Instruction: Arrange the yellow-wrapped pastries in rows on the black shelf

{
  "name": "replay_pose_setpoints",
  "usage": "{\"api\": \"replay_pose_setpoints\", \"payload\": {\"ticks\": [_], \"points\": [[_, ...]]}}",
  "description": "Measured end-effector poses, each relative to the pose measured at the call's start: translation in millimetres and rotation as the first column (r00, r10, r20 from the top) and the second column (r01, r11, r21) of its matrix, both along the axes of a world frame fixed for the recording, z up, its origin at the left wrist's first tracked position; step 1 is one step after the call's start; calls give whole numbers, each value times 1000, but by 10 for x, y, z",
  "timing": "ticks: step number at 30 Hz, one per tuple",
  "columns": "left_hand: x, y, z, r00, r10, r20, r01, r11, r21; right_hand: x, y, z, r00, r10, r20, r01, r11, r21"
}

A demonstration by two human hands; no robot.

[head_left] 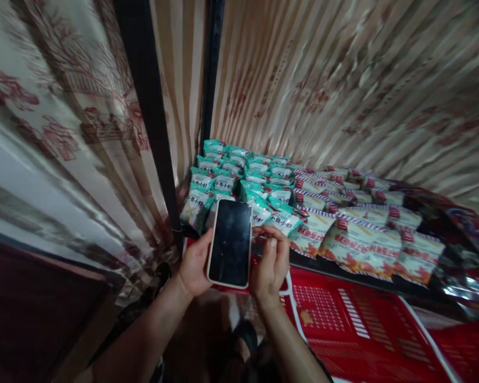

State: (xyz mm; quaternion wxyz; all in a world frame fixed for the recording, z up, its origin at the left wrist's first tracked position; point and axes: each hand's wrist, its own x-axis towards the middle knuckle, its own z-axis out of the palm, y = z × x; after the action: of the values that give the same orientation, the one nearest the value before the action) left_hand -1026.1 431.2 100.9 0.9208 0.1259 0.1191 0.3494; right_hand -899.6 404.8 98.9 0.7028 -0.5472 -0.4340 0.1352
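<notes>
A smartphone (229,244) with a dark screen and a pale rim stands nearly upright in the middle of the view. My left hand (196,263) is closed on its left edge, the thumb along the side. Close by its right edge is my right hand (270,260), fingers curled and fingertips at the phone's side; whether they grip anything is hidden. Just behind the phone, rows of green snack bags (223,182) stand on a dark shelf. White snack bags with red lettering (349,242) fill the shelf further right.
Red plastic baskets (323,306) with pale rims sit below the shelf at right. Dark shiny packages (469,266) lie at the far right. Patterned curtains (303,80) hang behind, and a black post (149,101) rises at left.
</notes>
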Motion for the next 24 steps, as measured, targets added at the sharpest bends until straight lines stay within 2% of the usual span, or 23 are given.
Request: {"api": "replay_pose_setpoints", "payload": {"ticks": [3,6,9,12,17,24], "points": [[41,46,-21,999,14,30,-16,999,40,7,49,-129,994,5,-105,-8,1000,-23],[15,36,-123,999,43,4,-44,998,38,-36,9,-246,985,82,-152,-101,988,-121],[-33,-1,-222,992,117,-42,-116,993,12,-102,-35,-283,968,132,-213,-170,971,-167],[-41,-7,-243,978,188,-86,-190,981,-24,-138,-20,-267,968,149,-200,-184,968,-172],[7,80,-185,936,328,-128,-333,943,-24,-148,59,-246,968,196,-158,-217,968,-127],[-15,150,-204,944,312,-111,-319,946,-53,-171,86,-227,974,215,-78,-225,962,-155]]}}
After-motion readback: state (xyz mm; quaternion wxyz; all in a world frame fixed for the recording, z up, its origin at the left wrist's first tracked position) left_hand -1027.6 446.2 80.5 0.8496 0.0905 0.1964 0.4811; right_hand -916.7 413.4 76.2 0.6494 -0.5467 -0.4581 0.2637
